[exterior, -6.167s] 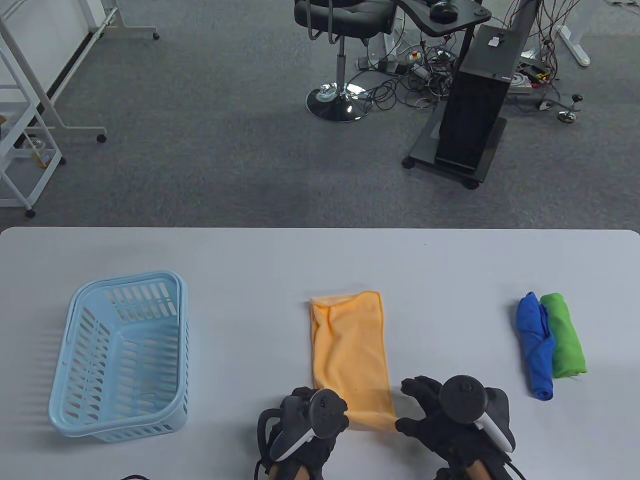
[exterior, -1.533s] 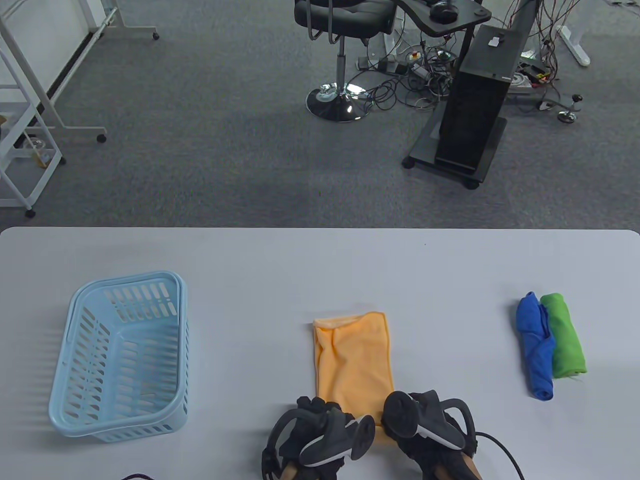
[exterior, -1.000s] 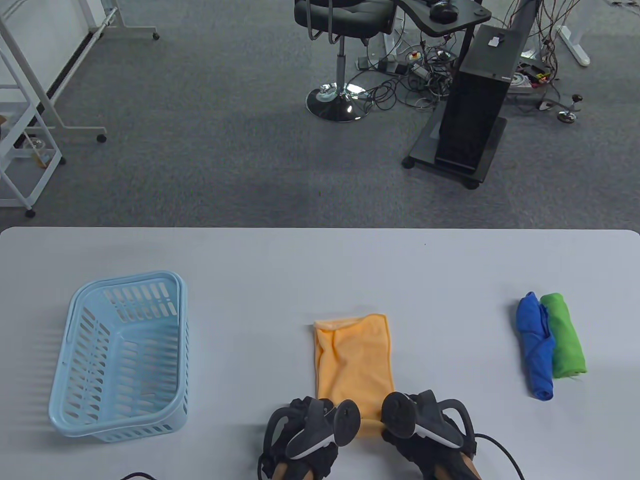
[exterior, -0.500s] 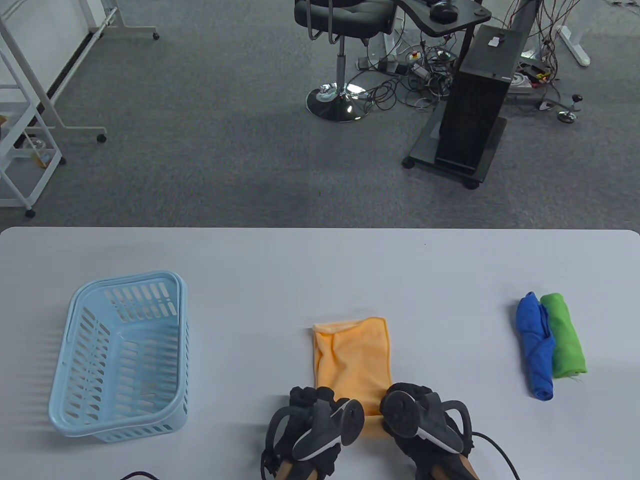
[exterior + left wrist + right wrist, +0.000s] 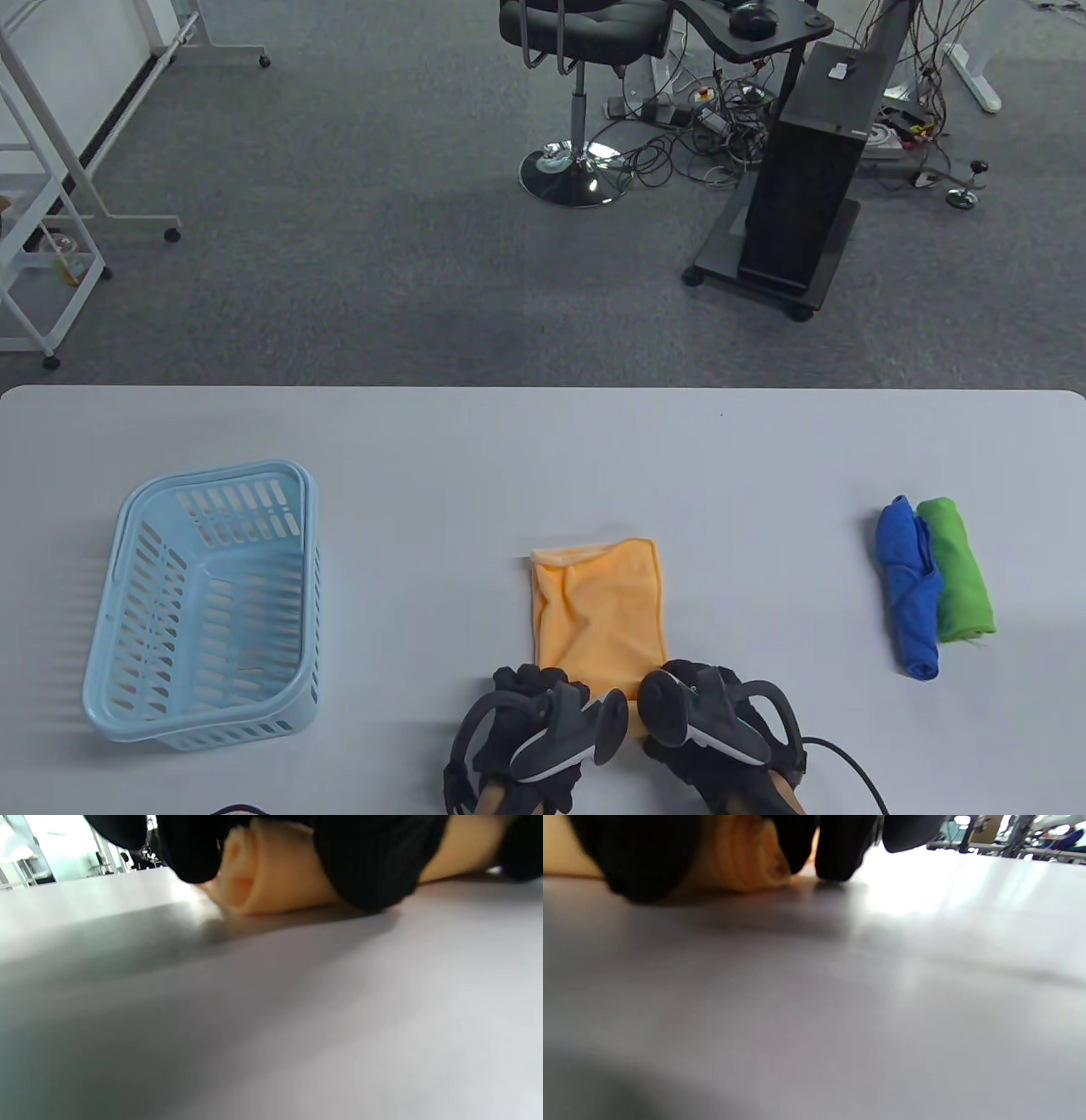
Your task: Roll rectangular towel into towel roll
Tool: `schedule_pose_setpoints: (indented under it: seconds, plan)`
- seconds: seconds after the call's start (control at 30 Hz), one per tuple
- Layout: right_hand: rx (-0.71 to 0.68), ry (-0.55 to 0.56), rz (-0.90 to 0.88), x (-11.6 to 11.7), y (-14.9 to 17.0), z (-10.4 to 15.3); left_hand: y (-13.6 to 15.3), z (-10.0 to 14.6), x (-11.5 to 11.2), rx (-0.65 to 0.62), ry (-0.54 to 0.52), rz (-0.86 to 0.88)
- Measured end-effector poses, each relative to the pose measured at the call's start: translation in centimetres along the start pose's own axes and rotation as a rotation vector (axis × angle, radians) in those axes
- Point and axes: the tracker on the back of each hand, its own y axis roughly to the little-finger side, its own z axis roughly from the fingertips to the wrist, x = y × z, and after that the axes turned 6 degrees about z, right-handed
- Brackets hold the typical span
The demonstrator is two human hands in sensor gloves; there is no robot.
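Observation:
The orange towel (image 5: 598, 607) lies lengthwise on the white table (image 5: 543, 441), its near end wound into a roll under both hands. My left hand (image 5: 530, 692) grips the roll's left end; the left wrist view shows that rolled end (image 5: 263, 870) between my gloved fingers (image 5: 365, 857). My right hand (image 5: 687, 683) grips the right end; the right wrist view shows the spiral end (image 5: 742, 861) between thumb and fingers (image 5: 840, 844). The far part of the towel lies flat and a little wrinkled.
A light blue plastic basket (image 5: 204, 603) stands at the left. A blue towel roll (image 5: 908, 586) and a green towel roll (image 5: 959, 581) lie side by side at the right. Trackers on both hands hide most of the roll in the table view.
Both hands have moved away from me along the towel, winding the near end up. The flat part is shorter than 6 seconds ago, and its far edge has slid toward me.

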Motion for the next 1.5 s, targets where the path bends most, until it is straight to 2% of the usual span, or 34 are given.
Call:
schedule_pose_setpoints:
  seconds: [0.1,0.37,0.5,0.67,0.8,0.83,0.9,1.1,1.13,1.23,1.5]
  plan:
    - [-0.011,0.004,-0.027,-0.3,0.1,0.0,0.6,0.2,0.2,-0.003,-0.054,0.065]
    - [-0.011,0.022,-0.096,-1.1,1.2,0.3,1.3,0.3,0.7,0.013,-0.11,0.113]
    - [0.019,0.054,-0.143,-1.5,1.7,0.3,1.5,0.1,0.7,0.031,-0.12,0.137]
    - [0.04,0.084,-0.108,-1.6,1.5,0.4,1.2,-0.1,0.4,0.069,-0.094,0.107]
    - [-0.069,0.1,-0.286,-1.5,1.0,0.3,0.8,-0.1,0.6,0.042,-0.138,0.066]
    - [-0.06,0.103,-0.285,-1.3,0.9,0.3,0.7,0.0,0.5,0.04,-0.143,0.04]
    - [-0.047,0.097,-0.157,-1.2,0.8,0.3,0.5,0.0,0.6,0.022,-0.145,0.013]
    - [-0.03,0.083,-0.126,-1.1,0.4,0.3,0.9,0.1,0.5,-0.005,-0.031,0.079]
    - [-0.029,0.058,-0.109,-1.0,0.2,0.2,0.9,0.0,0.3,-0.015,0.003,0.083]
    - [-0.024,-0.055,0.014,-0.3,-0.1,0.0,0.6,-0.1,0.2,-0.007,0.016,-0.017]
    - [0.006,0.0,-0.037,-0.4,0.2,0.0,0.8,-0.1,0.2,-0.006,-0.058,0.085]
